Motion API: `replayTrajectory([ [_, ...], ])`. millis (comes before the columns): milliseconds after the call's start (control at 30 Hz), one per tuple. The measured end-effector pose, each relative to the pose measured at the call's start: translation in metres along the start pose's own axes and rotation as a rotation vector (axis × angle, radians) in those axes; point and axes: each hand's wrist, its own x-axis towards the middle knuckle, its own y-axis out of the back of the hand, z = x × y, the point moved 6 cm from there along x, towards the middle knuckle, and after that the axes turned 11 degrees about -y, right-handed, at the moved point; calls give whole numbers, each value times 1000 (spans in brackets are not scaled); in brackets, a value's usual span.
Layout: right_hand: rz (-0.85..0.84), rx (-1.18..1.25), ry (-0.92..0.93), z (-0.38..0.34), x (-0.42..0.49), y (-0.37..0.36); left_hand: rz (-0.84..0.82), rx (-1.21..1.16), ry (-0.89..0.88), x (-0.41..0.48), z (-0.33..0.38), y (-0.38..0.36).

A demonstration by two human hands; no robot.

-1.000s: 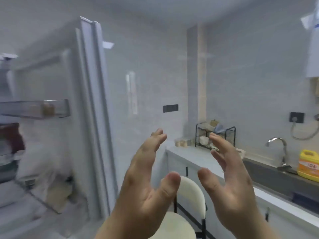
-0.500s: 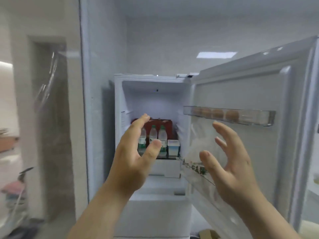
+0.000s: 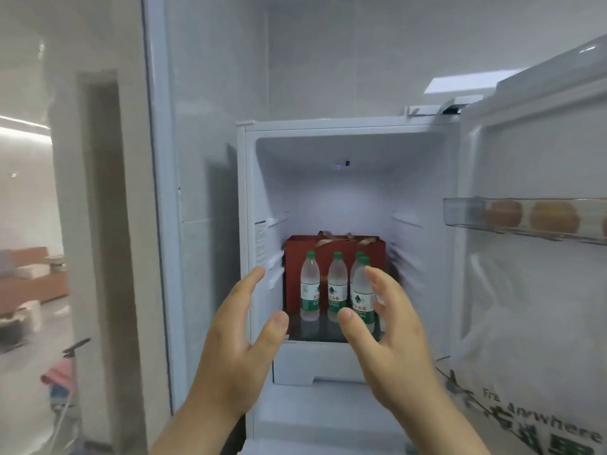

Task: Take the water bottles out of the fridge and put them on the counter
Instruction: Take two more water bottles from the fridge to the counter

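The fridge (image 3: pixel 249 198) stands open in front of me. On its glass shelf (image 3: pixel 315 330) stand several clear water bottles with green caps and green labels: a left bottle (image 3: pixel 309 287), a middle bottle (image 3: pixel 337 287) and a right bottle (image 3: pixel 360 290), with another cap just behind the right one. My left hand (image 3: pixel 239 343) is raised open at the fridge's left edge, holding nothing. My right hand (image 3: pixel 391 336) is open in front of the right bottle, partly covering it, fingers apart and not closed on it.
A red gift box (image 3: pixel 331 247) with ribbon handles stands behind the bottles. The open fridge door (image 3: pixel 532 290) is at the right, with an egg tray (image 3: pixel 525 216) on it. A white drawer (image 3: pixel 315 362) sits under the shelf. A doorway (image 3: pixel 29 224) opens at the left.
The view has swung from the counter and sink to the open fridge and come closer. Both open hands have moved toward the bottle shelf.
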Motion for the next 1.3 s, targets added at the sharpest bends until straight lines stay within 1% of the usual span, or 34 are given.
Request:
replayTrajectory([
  [167, 55, -26, -124, 82, 75, -42, -16, -70, 133, 39, -105, -54],
  [300, 90, -72, -213, 142, 125, -70, -40, -126, 190, 68, -180, -99],
  [400, 131, -100, -326, 191, 168, -89, -64, -164, 238, 96, -243, -138],
  [467, 196, -139, -374, 222, 192, -96, -91, -182, 241, 112, -278, -163],
  [533, 300, -191, -416, 247, 210, -96, -102, -176, 269, 125, -310, -186],
  [633, 384, -284, -553, 293, 234, -98, -80, -153, 354, 140, -366, -219],
  [733, 351, -357, -658, 324, 249, -102, -100, -44, 537, 143, -411, -244],
  [767, 340, -368, -685, 332, 252, -104, -116, -19, 574, 143, -421, -251],
  [833, 327, -403, -683, 340, 257, -103, -114, 25, 589, 143, -431, -261],
  [967, 286, -412, -655, 348, 258, -103, -34, 100, 585, 143, -441, -264],
  [1100, 298, -433, -645, 347, 260, -103, 12, 113, 586, 143, -442, -262],
  [1200, 325, -369, -641, 341, 257, -103, 44, 105, 587, 143, -436, -256],
  [1300, 349, -265, -593, 330, 247, -102, 72, 83, 568, 141, -424, -244],
])
